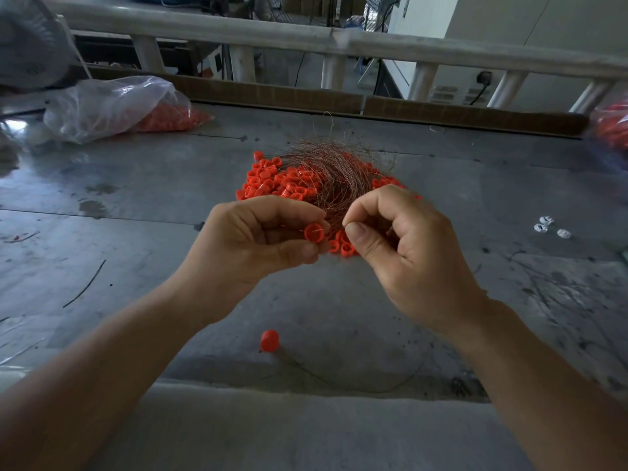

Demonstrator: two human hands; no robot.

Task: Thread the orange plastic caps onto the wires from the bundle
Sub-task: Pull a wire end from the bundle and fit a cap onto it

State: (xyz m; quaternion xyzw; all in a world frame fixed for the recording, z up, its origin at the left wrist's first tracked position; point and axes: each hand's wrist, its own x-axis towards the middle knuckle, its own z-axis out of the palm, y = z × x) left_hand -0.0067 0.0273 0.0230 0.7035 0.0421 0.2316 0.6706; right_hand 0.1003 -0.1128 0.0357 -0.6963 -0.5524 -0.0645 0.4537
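Bare arms at the moment of threading. The left forearm [119, 351] and right forearm [530, 368] enter from the lower corners and converge toward mid-frame. The left hand [261, 239] has its fingers curled, with thumb and forefinger pinching an orange cap [312, 231] whose open end faces the viewer. The right hand [407, 253] shows its thumb side, the fingers folded into the palm, the thumb [356, 232] and forefinger pressed together on a thin wire [319, 229] just beside the cap. The fingertips of the two hands almost meet.

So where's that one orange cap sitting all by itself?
In the head view it's low, just left of centre: the lone cap lies on the table between the left forearm and right forearm, apart from the cap pile.
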